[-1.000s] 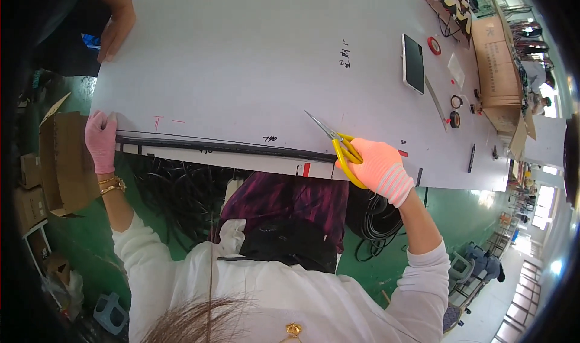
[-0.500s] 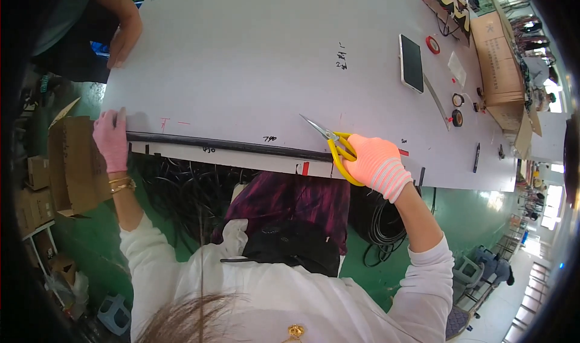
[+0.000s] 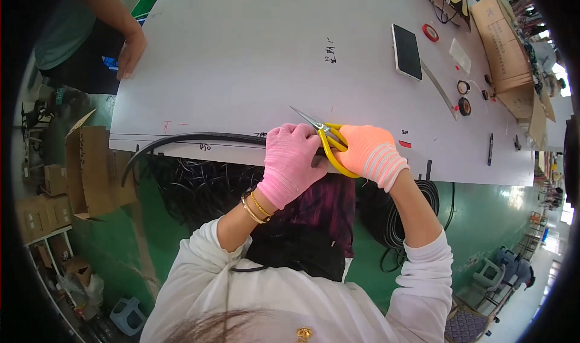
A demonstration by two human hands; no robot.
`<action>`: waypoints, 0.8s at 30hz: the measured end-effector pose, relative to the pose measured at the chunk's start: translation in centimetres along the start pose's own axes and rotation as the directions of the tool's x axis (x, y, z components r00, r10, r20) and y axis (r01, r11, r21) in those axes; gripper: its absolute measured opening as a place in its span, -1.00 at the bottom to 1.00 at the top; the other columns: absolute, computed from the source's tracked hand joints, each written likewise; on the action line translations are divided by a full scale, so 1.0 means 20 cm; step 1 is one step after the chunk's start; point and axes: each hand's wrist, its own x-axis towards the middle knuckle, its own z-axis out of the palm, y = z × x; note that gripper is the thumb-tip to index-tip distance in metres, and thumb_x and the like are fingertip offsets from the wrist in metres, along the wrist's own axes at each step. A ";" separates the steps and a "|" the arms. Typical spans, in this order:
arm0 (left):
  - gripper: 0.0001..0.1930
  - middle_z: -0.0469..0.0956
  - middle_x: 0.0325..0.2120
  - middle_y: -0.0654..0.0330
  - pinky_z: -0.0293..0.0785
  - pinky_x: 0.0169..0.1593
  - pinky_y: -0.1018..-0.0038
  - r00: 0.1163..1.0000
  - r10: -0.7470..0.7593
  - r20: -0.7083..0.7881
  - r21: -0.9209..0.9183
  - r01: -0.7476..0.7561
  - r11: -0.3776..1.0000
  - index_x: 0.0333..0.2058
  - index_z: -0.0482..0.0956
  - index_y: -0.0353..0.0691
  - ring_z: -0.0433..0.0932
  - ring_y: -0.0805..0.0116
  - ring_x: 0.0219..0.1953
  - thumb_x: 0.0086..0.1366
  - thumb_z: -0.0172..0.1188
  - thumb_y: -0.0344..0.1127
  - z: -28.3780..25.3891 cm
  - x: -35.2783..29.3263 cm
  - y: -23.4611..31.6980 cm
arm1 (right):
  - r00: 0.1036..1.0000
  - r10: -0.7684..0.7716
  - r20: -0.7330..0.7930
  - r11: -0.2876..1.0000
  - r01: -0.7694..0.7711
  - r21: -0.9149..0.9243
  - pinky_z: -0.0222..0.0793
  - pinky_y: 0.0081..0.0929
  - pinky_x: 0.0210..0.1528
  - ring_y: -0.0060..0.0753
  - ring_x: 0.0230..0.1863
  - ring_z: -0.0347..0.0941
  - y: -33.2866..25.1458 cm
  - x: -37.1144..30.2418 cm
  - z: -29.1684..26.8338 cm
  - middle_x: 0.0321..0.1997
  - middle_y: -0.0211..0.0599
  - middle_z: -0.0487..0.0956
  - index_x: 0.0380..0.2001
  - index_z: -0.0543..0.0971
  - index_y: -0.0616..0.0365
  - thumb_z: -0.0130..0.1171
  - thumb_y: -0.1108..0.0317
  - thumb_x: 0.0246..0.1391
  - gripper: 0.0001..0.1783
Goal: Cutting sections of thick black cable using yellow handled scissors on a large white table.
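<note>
My left hand, in a pink glove, is closed round a length of black cable or tubing at the table's near edge. The strip runs leftward from my fingers, and its free end bends down past the edge. Just to the right, my right hand, in an orange glove, grips yellow-handled scissors. Their pointed metal blades face up and left above the tabletop, looking closed together. Both hands nearly meet at the handles, so whether my right fingers also touch the strip is hidden.
Marks and lines are drawn on the grey table. A phone, a metal ruler, tape rolls and a marker lie at right, near a cardboard box. Another person's hand rests at the far left edge. Black coils sit below.
My left hand has moved right along the edge, from the strip's left end to beside the scissors. The strip's left end now hangs curved off the table.
</note>
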 end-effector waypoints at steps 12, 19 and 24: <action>-0.69 0.56 -0.29 0.16 0.42 -0.08 0.24 0.977 0.011 0.211 0.122 -0.037 0.992 -0.30 0.62 -0.15 0.51 0.10 -0.14 0.02 0.36 -0.10 -0.04 0.08 0.01 | 0.960 -0.180 -0.215 0.958 0.221 0.183 0.46 -0.13 -0.28 0.11 -0.29 0.57 0.12 -0.05 0.10 -0.38 -0.03 0.63 -0.24 0.55 0.13 0.19 0.01 0.13 -0.62; -0.72 0.54 -0.43 0.05 0.49 -0.17 0.22 0.965 0.072 0.253 0.008 -0.077 0.997 -0.34 0.62 -0.20 0.55 0.03 -0.31 0.05 0.35 -0.15 -0.12 0.09 -0.07 | 0.823 -0.214 -0.526 0.780 0.468 0.416 0.41 -0.29 -0.39 -0.02 -0.45 0.53 0.15 -0.19 0.21 -0.51 -0.11 0.57 -0.27 0.51 0.19 0.33 0.27 0.06 -0.72; -0.76 0.58 -0.51 0.04 0.50 -0.26 0.38 0.825 -0.100 0.556 -0.350 0.342 0.872 -0.31 0.60 -0.35 0.54 0.23 -0.47 0.09 0.26 -0.32 -0.31 0.06 -0.06 | 0.934 0.110 -0.339 -0.139 0.352 0.926 0.40 -0.57 -0.30 -0.55 -0.40 0.47 0.06 -0.53 0.44 -0.43 -0.44 0.53 -0.27 0.54 0.21 0.35 0.47 0.03 -0.78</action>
